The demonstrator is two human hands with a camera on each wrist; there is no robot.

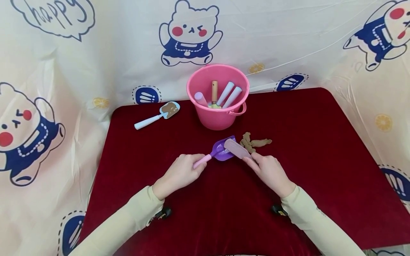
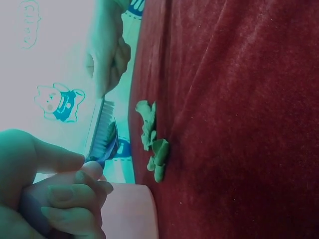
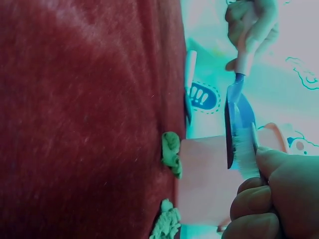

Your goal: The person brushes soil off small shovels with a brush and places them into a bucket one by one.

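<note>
My left hand [image 1: 182, 172] grips the pink handle of a small purple toy shovel [image 1: 218, 148], held above the table. In my right hand [image 1: 272, 173] is a pale pink brush [image 1: 237, 149], its back facing up in the head view. The white bristles [image 3: 244, 150] dip into the scoop and touch its inside, as the right wrist view shows. A little clay-like matter appears in the scoop in the left wrist view. Just beyond the brush, brown clay-like lumps [image 1: 246, 142] lie on the red cloth.
A pink bucket [image 1: 214, 119] stands at the back middle, holding several tools with their handles up. To its left lies a light blue trowel [image 1: 148, 121] with brown matter in its blade. The red-covered table [image 1: 144, 149] meets a printed curtain [image 1: 128, 53] behind.
</note>
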